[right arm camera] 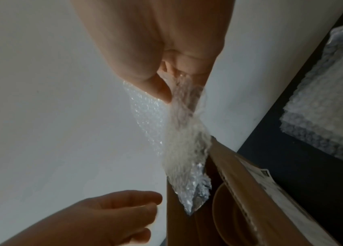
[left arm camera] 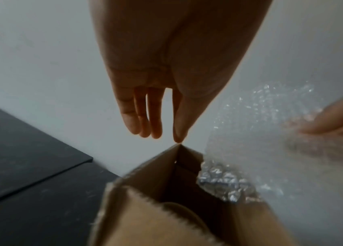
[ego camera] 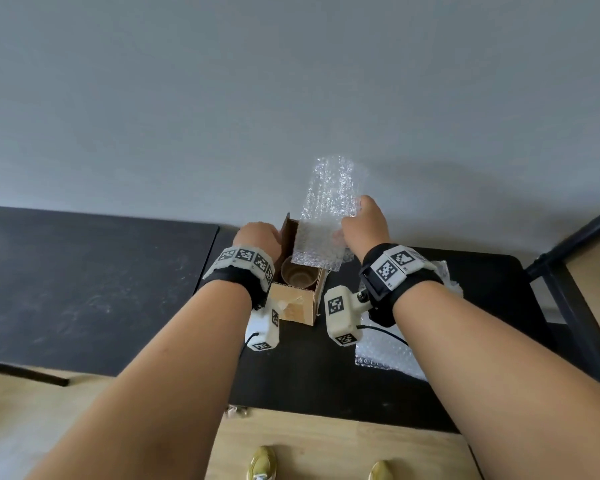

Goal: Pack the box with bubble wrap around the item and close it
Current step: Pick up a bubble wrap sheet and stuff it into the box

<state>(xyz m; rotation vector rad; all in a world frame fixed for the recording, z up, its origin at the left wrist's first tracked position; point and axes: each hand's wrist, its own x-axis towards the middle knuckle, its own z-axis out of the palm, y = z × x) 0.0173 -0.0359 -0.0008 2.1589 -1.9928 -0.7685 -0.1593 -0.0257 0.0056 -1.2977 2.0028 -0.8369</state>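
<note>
Bubble wrap (ego camera: 329, 209) pinched in right hand (ego camera: 364, 223), half-hiding box (ego camera: 297, 306); left hand (ego camera: 257, 237) fingers loose.

Plain indoor room, kind uncertain: black counter (ego camera: 84, 289) against bare grey wall (ego camera: 291, 81), pale wood floor (ego camera: 326, 445).

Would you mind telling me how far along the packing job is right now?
Done: the brown cup sits inside the open cardboard box. In hand: the right hand pinches a bubble wrap sheet, its lower end entering the box, while the left hand, fingers straight, is at the upright flap. Left: tucking the wrap around the cup and closing the flaps.
</note>
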